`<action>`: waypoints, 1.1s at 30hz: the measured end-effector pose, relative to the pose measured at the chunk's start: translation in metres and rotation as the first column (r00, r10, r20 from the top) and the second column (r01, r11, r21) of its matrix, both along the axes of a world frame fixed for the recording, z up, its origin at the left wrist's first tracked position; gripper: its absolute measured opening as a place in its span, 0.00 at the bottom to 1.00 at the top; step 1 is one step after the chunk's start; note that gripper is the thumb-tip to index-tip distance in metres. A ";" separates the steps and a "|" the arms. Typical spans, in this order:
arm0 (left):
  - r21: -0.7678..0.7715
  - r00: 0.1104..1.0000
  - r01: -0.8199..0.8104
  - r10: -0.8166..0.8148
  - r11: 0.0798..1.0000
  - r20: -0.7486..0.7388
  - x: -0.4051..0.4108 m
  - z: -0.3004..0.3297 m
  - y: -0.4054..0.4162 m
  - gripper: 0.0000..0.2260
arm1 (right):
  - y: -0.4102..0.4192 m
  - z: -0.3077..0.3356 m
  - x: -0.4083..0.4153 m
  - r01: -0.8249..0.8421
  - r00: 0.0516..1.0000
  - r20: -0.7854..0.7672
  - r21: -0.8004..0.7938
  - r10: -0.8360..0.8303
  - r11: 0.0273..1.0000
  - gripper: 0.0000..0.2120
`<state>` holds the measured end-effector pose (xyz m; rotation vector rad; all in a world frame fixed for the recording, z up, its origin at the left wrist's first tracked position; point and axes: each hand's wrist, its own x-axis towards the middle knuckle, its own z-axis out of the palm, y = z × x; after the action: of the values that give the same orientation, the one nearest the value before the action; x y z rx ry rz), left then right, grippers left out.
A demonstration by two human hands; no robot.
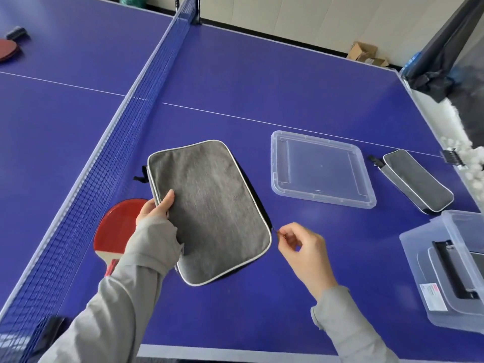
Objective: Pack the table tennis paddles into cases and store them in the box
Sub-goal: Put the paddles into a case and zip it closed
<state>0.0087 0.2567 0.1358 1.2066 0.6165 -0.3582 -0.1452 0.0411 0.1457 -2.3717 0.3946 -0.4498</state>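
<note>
First, steady the grey case (209, 208) on the table (262, 82) with the left hand (154, 208), thumb on top, fingers curled under its left edge. Beside it, red paddle (117, 229), unpacked. Then draw the zipper pull (275, 231) smoothly, pinched in the right hand (303, 247), other fingers loosely curled. Far right, box (450, 271).

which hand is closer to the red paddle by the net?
Left. The left hand grips the grey case's edge right above the red paddle, overlapping it in view. The right hand pinches the zipper pull on the case's far side.
</note>
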 end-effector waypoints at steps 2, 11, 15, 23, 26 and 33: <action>0.006 0.997 -0.076 0.076 0.997 -0.020 -0.002 -0.001 -0.005 0.07 | 0.004 -0.007 -0.013 0.005 1.000 0.030 -0.026 -0.005 1.000 0.07; 0.083 0.954 -0.301 0.299 0.950 0.038 -0.021 -0.007 -0.040 0.11 | 0.047 -0.039 -0.055 -0.004 0.999 0.048 0.046 0.001 0.999 0.04; 0.085 0.935 -0.354 0.350 0.931 0.054 -0.033 0.000 -0.059 0.13 | 0.066 -0.045 -0.058 -0.072 0.996 0.050 0.014 0.071 0.997 0.04; 0.116 0.939 -0.345 0.344 0.932 0.023 -0.045 0.002 -0.078 0.14 | 0.086 -0.045 -0.047 -0.084 0.990 0.119 0.026 0.080 0.996 0.03; 0.138 0.942 -0.331 0.335 0.933 -0.006 -0.044 -0.002 -0.075 0.17 | 0.081 -0.046 -0.046 -0.117 0.988 0.099 -0.003 0.117 0.993 0.05; 0.150 0.968 -0.243 0.250 0.958 -0.032 -0.045 -0.016 -0.057 0.17 | 0.044 -0.026 -0.051 -0.019 0.997 0.073 0.405 -0.012 0.914 0.10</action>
<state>-0.0359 0.1995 0.1201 1.2450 0.8392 -0.1345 -0.1966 0.0855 0.1202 -1.9456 0.4058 -0.4075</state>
